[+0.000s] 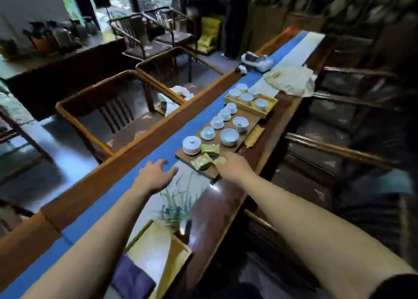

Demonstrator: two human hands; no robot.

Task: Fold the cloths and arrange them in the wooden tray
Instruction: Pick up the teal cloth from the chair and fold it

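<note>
Head view looks down a long wooden table (pixel 226 203) whose long axis runs from lower left to upper right, with a blue and white runner (pixel 156 154) laid along it. Both bare arms reach forward. Left hand (pixel 156 174) hovers palm down over the runner, its grip apart and holding nothing. Right hand (pixel 235 166) is at the near end of a flat wooden board (pixel 246 127), by the green packets (pixel 207 156); whether its grip is closed on anything cannot be told.

On the board stand about seven pale cups and bowls, one of them a lidded bowl (pixel 191 144), and two or three green packets; the blur blocks a firm count. Beyond it a yellow wooden tray (pixel 269 109), pointing the same way as the table, holds four cups. A crumpled pale cloth (pixel 291 80) lies unfolded farther up the table, well apart from both hands. A purple cloth (pixel 131 278) lies at the near end.
</note>
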